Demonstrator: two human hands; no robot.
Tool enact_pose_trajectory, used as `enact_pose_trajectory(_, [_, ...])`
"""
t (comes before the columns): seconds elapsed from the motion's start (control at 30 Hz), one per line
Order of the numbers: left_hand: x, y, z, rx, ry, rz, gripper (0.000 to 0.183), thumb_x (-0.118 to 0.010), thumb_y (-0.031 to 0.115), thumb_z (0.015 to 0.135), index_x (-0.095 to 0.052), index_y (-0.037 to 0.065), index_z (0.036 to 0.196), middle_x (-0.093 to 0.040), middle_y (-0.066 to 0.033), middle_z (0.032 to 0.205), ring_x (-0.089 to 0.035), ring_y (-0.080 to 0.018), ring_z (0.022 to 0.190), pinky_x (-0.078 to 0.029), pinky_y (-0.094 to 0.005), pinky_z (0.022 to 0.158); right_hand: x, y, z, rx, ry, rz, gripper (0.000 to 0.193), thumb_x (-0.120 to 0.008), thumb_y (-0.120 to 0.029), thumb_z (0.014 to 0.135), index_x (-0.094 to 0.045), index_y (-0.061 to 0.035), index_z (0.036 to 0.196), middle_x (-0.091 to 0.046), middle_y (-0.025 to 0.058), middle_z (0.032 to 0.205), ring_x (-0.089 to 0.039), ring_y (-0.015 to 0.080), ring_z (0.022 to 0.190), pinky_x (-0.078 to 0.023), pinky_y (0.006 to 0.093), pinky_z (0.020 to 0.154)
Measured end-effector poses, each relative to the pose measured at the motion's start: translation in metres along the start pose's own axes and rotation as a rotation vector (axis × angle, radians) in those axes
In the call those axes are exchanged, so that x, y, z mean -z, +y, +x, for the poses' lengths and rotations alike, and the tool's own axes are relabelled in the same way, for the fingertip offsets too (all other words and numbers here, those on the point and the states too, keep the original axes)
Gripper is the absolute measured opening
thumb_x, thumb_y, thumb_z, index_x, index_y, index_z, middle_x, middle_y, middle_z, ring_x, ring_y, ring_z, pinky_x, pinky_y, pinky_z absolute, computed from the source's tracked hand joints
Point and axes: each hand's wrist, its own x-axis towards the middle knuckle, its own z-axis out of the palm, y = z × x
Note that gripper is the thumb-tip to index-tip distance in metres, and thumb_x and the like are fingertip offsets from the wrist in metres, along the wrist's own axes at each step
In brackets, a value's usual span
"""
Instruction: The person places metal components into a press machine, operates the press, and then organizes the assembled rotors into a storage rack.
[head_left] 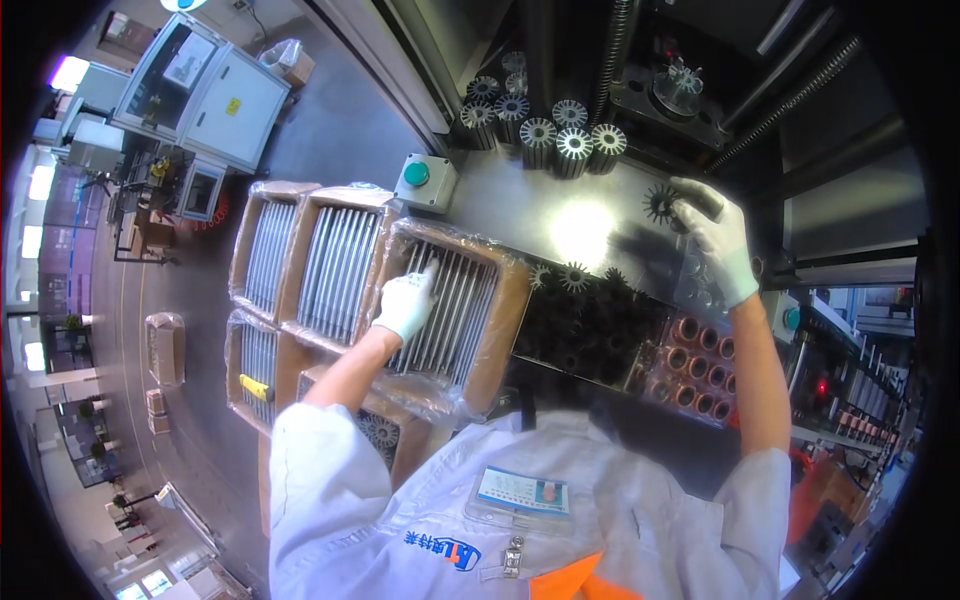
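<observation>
My left hand (405,304), in a white glove, reaches over an open, plastic-lined cardboard box. Its index finger is stretched out along the metal shafts (455,310) lying side by side there; the other fingers are partly hidden. My gloved right hand (716,232) is raised at the right, its fingers closed on a dark toothed rotor core (661,203) above the metal worktop. Several more slotted cores (574,148) stand upright at the back of that worktop. A dark tray (575,335) of similar star-shaped parts lies between my two arms.
More boxes of shafts (338,262) adjoin at the left, a yellow-handled tool (256,388) on one. Copper-coloured rings (702,370) fill a clear tray at the right. A green button box (425,182) sits by the worktop. A machine fixture (678,92) stands at the back.
</observation>
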Motion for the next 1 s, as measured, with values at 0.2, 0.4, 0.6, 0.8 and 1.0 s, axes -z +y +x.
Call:
enact_pose_trajectory(0.2, [-0.019, -0.011, 0.026, 0.060, 0.121, -0.027, 0.059, -0.073, 0.020, 0.081, -0.056, 0.004, 0.135, -0.071, -0.0182, 0.091, -0.070, -0.0342, 0.084, -0.054, -0.0440, 0.078, -0.003, 0.006, 0.016, -0.017, -0.047, 0.018, 0.031, -0.064, -0.006, 0.094, -0.066, -0.0007, 0.125, -0.069, 0.0011, 0.104, -0.061, 0.0054, 0.088, -0.052, 0.0215, 0.079])
enact_pose_trajectory(0.4, [-0.002, -0.004, 0.059, 0.245, 0.046, -0.007, 0.039, -0.071, 0.019, 0.075, -0.066, 0.000, 0.107, -0.068, -0.0196, 0.103, -0.068, -0.0371, 0.095, -0.053, -0.0444, 0.086, -0.002, 0.003, 0.031, 0.063, 0.001, 0.059, 0.033, -0.064, -0.007, 0.094, -0.065, -0.0015, 0.127, -0.069, 0.0003, 0.100, -0.060, 0.0052, 0.084, -0.053, 0.0221, 0.074])
enact_pose_trajectory(0.6, [0.034, 0.021, 0.031, 0.384, -0.067, -0.562, 0.047, -0.071, 0.013, 0.079, -0.060, 0.002, 0.123, -0.067, -0.0184, 0.110, -0.068, -0.0310, 0.097, -0.053, -0.0389, 0.086, 0.010, -0.008, 0.036, 0.070, 0.069, 0.091, 0.032, -0.064, -0.008, 0.095, -0.066, -0.0026, 0.126, -0.069, 0.0015, 0.097, -0.063, 0.0065, 0.077, -0.053, 0.0214, 0.072])
enact_pose_trajectory(0.8, [0.031, 0.006, -0.019, 0.374, -0.215, -1.041, 0.038, -0.073, 0.012, 0.085, -0.066, 0.004, 0.121, -0.067, -0.0055, 0.101, -0.060, -0.0115, 0.088, -0.051, -0.0266, 0.080, 0.038, -0.008, 0.077, 0.149, 0.239, 0.172, 0.032, -0.064, -0.010, 0.097, -0.065, -0.0021, 0.127, -0.070, 0.0026, 0.104, -0.063, 0.0067, 0.079, -0.053, 0.0200, 0.074])
enact_pose_trajectory(1.0, [-0.019, -0.021, -0.074, 0.328, -0.270, -0.941, 0.041, -0.069, 0.016, 0.091, -0.060, 0.000, 0.128, -0.070, -0.0125, 0.116, -0.064, -0.0205, 0.105, -0.048, -0.0334, 0.096, 0.051, -0.022, 0.114, 0.253, 0.345, 0.065, 0.033, -0.064, -0.011, 0.095, -0.066, -0.0004, 0.127, -0.072, 0.0044, 0.105, -0.063, 0.0064, 0.080, -0.051, 0.0213, 0.075])
